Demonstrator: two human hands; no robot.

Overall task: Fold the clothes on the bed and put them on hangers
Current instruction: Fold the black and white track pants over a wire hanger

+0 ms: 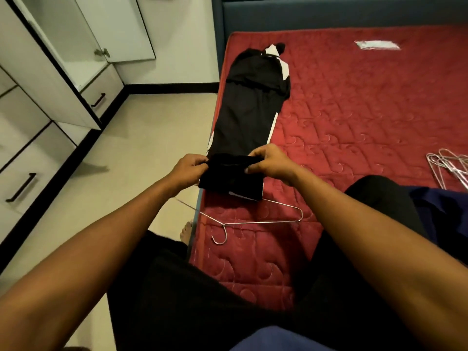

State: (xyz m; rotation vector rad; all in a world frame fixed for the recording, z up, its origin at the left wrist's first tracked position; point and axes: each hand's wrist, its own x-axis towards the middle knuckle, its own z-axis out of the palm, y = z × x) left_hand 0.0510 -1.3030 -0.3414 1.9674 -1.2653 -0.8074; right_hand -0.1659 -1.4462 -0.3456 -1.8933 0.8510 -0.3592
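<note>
A long black garment with white stripes (249, 105) lies stretched along the left edge of the red mattress (354, 110). Its near end is lifted and folded over. My left hand (191, 168) pinches the left corner of that fold, and my right hand (271, 160) grips the right corner. Just below the fold, a metal wire hanger (253, 220) lies flat on the mattress, its hook pointing toward me and one arm sticking out past the bed edge.
Several more wire hangers (448, 168) lie at the right edge of the mattress. A dark blue cloth (440, 211) lies near my right leg. A white plastic wrapper (377, 44) lies far back. A white wardrobe with drawers (38, 110) stands left across the tiled floor.
</note>
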